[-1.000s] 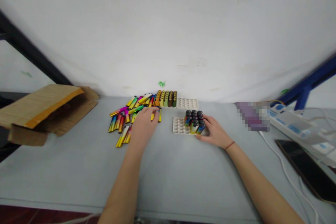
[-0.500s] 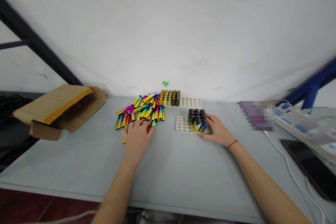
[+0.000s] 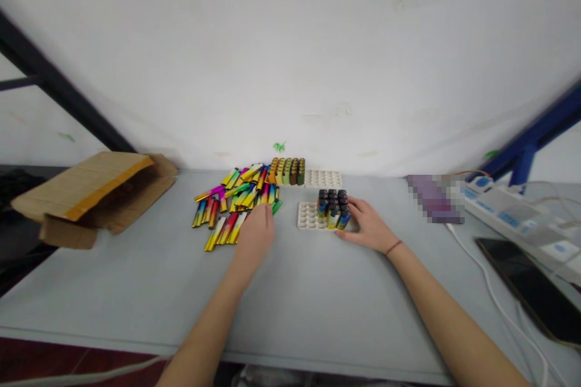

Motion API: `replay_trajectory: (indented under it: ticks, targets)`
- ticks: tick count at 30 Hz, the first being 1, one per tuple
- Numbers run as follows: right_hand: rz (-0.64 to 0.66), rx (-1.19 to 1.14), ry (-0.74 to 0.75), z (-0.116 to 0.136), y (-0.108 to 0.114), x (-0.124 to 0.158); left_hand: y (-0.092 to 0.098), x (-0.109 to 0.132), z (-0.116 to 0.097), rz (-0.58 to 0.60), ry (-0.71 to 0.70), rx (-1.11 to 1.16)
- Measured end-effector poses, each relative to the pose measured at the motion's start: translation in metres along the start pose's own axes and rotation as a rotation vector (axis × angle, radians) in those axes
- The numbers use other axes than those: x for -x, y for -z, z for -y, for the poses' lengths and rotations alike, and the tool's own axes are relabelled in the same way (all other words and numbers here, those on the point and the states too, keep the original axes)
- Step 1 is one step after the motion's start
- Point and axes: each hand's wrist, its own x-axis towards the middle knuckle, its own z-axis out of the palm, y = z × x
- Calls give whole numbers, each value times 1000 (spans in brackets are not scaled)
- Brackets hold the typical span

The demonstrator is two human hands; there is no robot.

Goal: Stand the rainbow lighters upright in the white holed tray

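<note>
My left hand [image 3: 256, 231] is closed, with the green end of a lighter [image 3: 276, 207] sticking out past its fingers. It is at the right edge of a loose pile of shiny, multicoloured lighters [image 3: 247, 193]. My right hand [image 3: 370, 227] curls round the right end of a white tray [image 3: 308, 217] with round holes, its thumb at the near edge and its fingers behind. Several black-topped lighters [image 3: 333, 205] stand upright in the tray's right part. The holes on the tray's left show bare. My right fingertips are partly hidden behind the lighters.
Behind stand a block of gold and green lighters [image 3: 287, 170] and a second white tray [image 3: 323, 179] by the wall. An open cardboard box [image 3: 91, 190] lies at left. At right are a power strip [image 3: 512, 211], a dark phone [image 3: 526, 284], a blurred purple item [image 3: 433, 198] and white cables.
My left hand has moved right and slightly off the pile, carrying a lighter and uncovering several lying at the pile's near side. My right hand stays at the tray. The view has shifted slightly.
</note>
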Motion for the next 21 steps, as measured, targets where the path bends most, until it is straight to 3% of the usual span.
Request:
replay_trajectory:
  ticks: [4, 7, 13, 17, 21]
  targets:
    - [-7, -10, 1, -1, -1, 0, -11, -26, -17, -6, 180, 681]
    - [-11, -9, 4, -1, -1, 0, -25, -41, -28, -36, 146, 951]
    - [-8, -7, 3, 0, 0, 0, -45, -45, -30, -42, 52, 1179]
    - [-14, 0, 6, 0, 0, 1, -45, -41, -28, -22, 156, 1307]
    - [-21, -4, 4, 0, 0, 2, -42, -37, -30, 35, 254, 1288]
